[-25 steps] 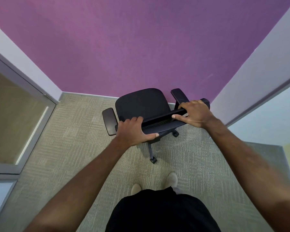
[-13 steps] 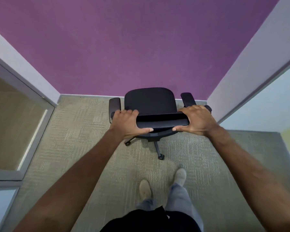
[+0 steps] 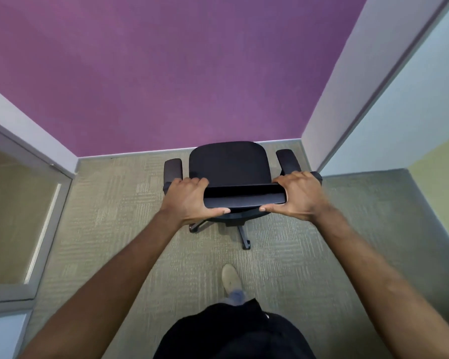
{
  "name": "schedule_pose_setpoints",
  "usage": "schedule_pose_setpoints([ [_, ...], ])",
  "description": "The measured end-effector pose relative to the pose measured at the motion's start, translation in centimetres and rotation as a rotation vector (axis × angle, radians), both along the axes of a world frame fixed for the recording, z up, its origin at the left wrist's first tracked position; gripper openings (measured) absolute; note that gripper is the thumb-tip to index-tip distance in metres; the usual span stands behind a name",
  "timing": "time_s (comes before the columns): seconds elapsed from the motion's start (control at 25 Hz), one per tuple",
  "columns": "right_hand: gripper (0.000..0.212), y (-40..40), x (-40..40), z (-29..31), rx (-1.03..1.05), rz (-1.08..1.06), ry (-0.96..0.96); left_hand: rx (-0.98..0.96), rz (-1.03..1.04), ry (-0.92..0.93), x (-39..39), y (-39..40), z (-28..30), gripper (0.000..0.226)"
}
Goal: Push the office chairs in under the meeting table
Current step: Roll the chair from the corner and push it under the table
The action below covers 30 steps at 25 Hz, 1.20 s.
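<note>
Overhead, a purple wall (image 3: 192,73) filled most of the view, met at its foot by pale patterned carpet (image 3: 114,216), with a glazed panel (image 3: 16,216) at the left and a white partition (image 3: 347,99) at the right. No meeting worktop could be seen anywhere. One black office chair (image 3: 227,161) was stood on the carpet close to the wall, seat facing it, armrests out to either side, two castored legs showing beneath. Its backrest top edge was held at both ends: the left hand (image 3: 189,200) was closed around the left corner, the right hand (image 3: 298,195) around the right, thumbs underneath. The chair was judged stiff, moderately heavy yet easily rolled and prone to swivelling, so a two-handed hold on the backrest was considered best for steering. A light shoe (image 3: 231,278) was seen behind.
</note>
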State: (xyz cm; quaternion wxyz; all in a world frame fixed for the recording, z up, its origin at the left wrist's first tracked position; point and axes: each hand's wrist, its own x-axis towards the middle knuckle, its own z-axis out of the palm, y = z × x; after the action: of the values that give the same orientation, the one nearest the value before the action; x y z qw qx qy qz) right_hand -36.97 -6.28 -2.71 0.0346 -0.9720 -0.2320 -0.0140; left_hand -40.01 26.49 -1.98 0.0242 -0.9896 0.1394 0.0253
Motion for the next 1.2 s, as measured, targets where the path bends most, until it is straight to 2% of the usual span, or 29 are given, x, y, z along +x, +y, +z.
schedule_pose_setpoints([
  [0.24, 0.102, -0.9, -10.3, 0.0, 0.018, -0.097, -0.044, -0.019, -0.113, -0.009, -7.2, -0.7, -0.3, 0.114],
  [0.44, 0.102, -1.5, -19.2, 0.5, 0.022, -0.173, -0.047, -0.019, -0.22, -0.007, -12.8, -1.6, 0.0, 0.113],
  [0.64, 0.106, -1.5, -26.0, 0.8, -0.006, -0.309, -0.021, -0.002, -0.339, 0.02, -15.3, -2.2, 0.3, 0.115],
  [0.88, 0.111, -0.2, -29.5, 0.6, 0.0, -0.49, -0.022, -0.008, -0.52, 0.023, -12.6, -3.0, 0.3, 0.117],
  [1.2, 0.113, 0.3, -28.8, 0.8, -0.027, -0.774, 0.028, -0.013, -0.777, 0.046, -4.3, -7.4, 0.4, 0.107],
])
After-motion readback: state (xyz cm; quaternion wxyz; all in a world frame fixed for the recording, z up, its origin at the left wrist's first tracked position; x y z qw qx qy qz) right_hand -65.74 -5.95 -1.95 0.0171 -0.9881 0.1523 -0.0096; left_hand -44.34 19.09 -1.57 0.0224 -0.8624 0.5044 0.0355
